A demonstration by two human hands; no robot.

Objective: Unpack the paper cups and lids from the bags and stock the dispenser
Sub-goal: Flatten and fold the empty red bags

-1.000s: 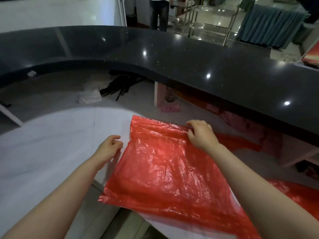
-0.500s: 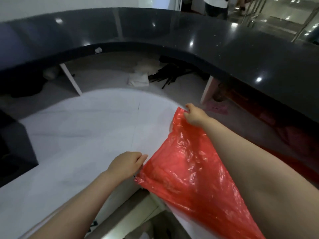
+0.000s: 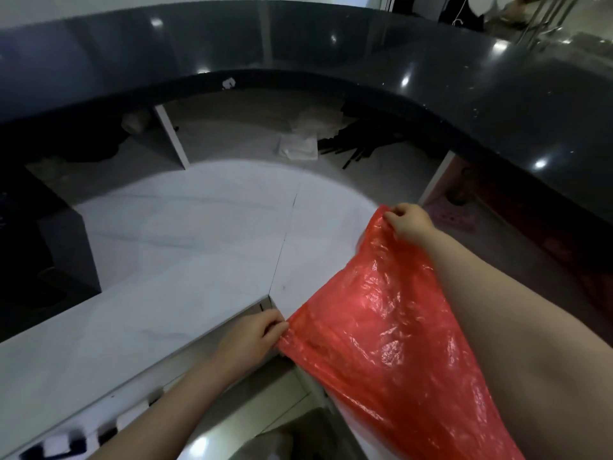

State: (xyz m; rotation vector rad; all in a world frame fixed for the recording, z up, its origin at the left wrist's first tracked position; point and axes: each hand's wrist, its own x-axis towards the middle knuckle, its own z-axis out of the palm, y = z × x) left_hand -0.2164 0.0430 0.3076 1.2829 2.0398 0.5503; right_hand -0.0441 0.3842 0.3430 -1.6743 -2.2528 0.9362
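A thin red plastic bag [image 3: 381, 313] lies flat and looks empty, stretched over the right part of the white curved worktop [image 3: 185, 260]. My left hand [image 3: 252, 336] pinches its near corner at the worktop's front edge. My right hand [image 3: 409, 220] pinches the far corner, close to the worktop's back edge. The bag is pulled taut between the two hands. No paper cups, lids or dispenser are in view.
A dark glossy raised counter [image 3: 365, 54] curves around the back and right. Under it on the floor lie white folded papers [image 3: 298, 149] and black rods [image 3: 361, 144]. A dark box [image 3: 43, 247] stands at the left. Pink items [image 3: 454, 217] lie beneath the counter at right.
My view has swung left. The left hand has taken hold of the bag's near corner and drawn it towards me. The right hand keeps the far corner.
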